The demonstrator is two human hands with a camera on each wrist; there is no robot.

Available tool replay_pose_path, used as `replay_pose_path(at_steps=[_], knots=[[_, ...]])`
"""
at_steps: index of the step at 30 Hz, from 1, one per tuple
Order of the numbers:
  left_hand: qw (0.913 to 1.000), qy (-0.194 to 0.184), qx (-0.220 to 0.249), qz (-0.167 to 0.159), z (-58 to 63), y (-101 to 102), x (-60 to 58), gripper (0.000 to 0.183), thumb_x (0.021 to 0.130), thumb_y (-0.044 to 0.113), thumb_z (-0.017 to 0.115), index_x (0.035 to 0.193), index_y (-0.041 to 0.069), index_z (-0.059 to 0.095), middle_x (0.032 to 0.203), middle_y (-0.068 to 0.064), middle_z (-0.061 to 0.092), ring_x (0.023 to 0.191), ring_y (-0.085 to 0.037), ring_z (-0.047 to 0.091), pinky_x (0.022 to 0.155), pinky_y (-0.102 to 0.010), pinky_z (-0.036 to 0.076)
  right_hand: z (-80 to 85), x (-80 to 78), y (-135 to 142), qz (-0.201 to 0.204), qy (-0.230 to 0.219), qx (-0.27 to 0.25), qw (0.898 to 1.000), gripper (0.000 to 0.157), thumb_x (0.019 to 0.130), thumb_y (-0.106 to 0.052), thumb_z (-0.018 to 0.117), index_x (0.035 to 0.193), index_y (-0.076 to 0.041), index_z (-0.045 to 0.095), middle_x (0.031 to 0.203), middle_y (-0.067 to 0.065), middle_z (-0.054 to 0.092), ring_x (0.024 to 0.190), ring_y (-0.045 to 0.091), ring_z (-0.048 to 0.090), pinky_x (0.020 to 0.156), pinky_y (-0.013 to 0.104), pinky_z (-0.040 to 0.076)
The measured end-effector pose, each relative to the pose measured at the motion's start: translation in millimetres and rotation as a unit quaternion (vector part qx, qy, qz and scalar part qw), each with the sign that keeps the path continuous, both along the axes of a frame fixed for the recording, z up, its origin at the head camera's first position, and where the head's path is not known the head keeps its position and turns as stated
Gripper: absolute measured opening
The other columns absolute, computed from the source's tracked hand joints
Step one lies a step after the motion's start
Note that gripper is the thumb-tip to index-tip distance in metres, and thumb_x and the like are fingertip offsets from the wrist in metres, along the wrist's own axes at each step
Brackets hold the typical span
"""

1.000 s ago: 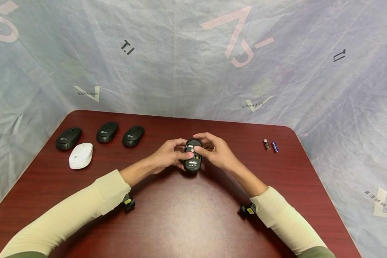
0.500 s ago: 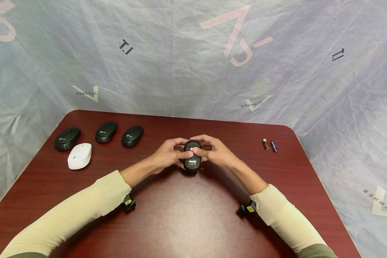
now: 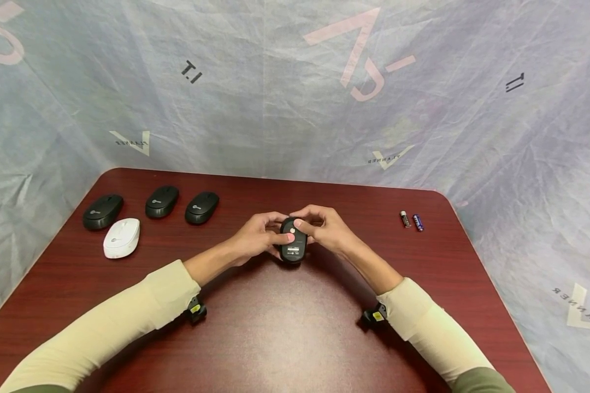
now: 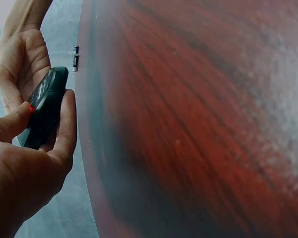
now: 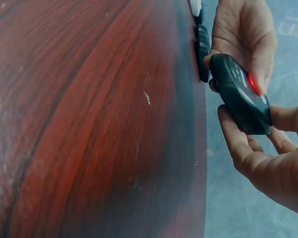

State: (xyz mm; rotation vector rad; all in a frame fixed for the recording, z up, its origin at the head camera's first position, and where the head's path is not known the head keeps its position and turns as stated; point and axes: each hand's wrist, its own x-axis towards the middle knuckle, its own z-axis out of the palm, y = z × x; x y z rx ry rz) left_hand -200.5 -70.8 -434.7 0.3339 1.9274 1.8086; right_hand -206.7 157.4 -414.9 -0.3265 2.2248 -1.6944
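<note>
In the head view a black computer mouse (image 3: 295, 250) is held bottom up over the middle of the table, its white label showing. My left hand (image 3: 252, 238) grips it from the left, thumb across the underside and fingers beneath. From the right, my right hand (image 3: 333, 233) pinches the far end, its thumb on the underside near a pale round spot. Red light glows at the left thumb tip, seen against the mouse (image 4: 52, 101) in the left wrist view and again in the right wrist view, where the mouse (image 5: 238, 99) is tilted.
Two small batteries (image 3: 411, 221) lie at the right on the dark red table (image 3: 285, 327). At the far left are a white mouse (image 3: 122, 238) and three black mice (image 3: 161, 202). A printed grey cloth (image 3: 265, 98) hangs behind the table.
One second ago an opening with a battery showed in the mouse's underside; now a dark cover lies over it. My right thumb has slid slightly, and both hands keep their hold.
</note>
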Motion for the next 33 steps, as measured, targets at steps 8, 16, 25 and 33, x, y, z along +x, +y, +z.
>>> replay_pose_path(at_steps=[8, 16, 25, 33], knots=[[0.9996, 0.020, -0.017, -0.014, 0.9, -5, -1.7, 0.052, 0.105, 0.003, 0.078, 0.153, -0.001, 0.060, 0.135, -0.025, 0.071, 0.104, -0.023, 0.078, 0.080, -0.042, 0.074, 3.1, 2.2, 1, 0.016, 0.010, 0.035, 0.999, 0.035, 0.112, -0.016, 0.071, 0.144, -0.001, 0.069, 0.123, 0.021, 0.075, 0.103, 0.021, 0.074, 0.092, 0.053, 0.073], [0.9919, 0.111, -0.059, -0.019, 3.1, -9, -0.1, 0.051, 0.101, 0.004, 0.085, 0.148, 0.004, 0.067, 0.126, -0.021, 0.078, 0.107, -0.027, 0.083, 0.085, -0.044, 0.074, 12.3, 1.6, 7, 0.053, 0.006, 0.069, 0.996, 0.038, 0.112, -0.017, 0.071, 0.144, 0.003, 0.071, 0.132, 0.024, 0.078, 0.108, 0.021, 0.079, 0.103, 0.056, 0.069], [0.9401, 0.302, -0.144, -0.067, 4.4, -15, -1.6, 0.040, 0.098, 0.005, 0.088, 0.134, 0.009, 0.070, 0.119, -0.012, 0.083, 0.107, -0.021, 0.082, 0.091, -0.031, 0.072, 18.5, 5.9, 11, 0.089, 0.097, 0.126, 0.983, 0.028, 0.105, -0.017, 0.082, 0.130, -0.006, 0.082, 0.126, 0.012, 0.085, 0.110, 0.021, 0.081, 0.093, 0.031, 0.067], [0.8142, 0.499, -0.242, -0.172, 7.1, -19, -1.1, 0.042, 0.095, -0.003, 0.085, 0.123, 0.009, 0.057, 0.118, -0.007, 0.068, 0.096, -0.018, 0.067, 0.079, -0.030, 0.063, 10.0, 14.2, 12, 0.108, 0.119, 0.105, 0.981, 0.022, 0.090, -0.007, 0.096, 0.110, -0.007, 0.087, 0.127, 0.009, 0.086, 0.120, 0.025, 0.082, 0.099, 0.030, 0.070]])
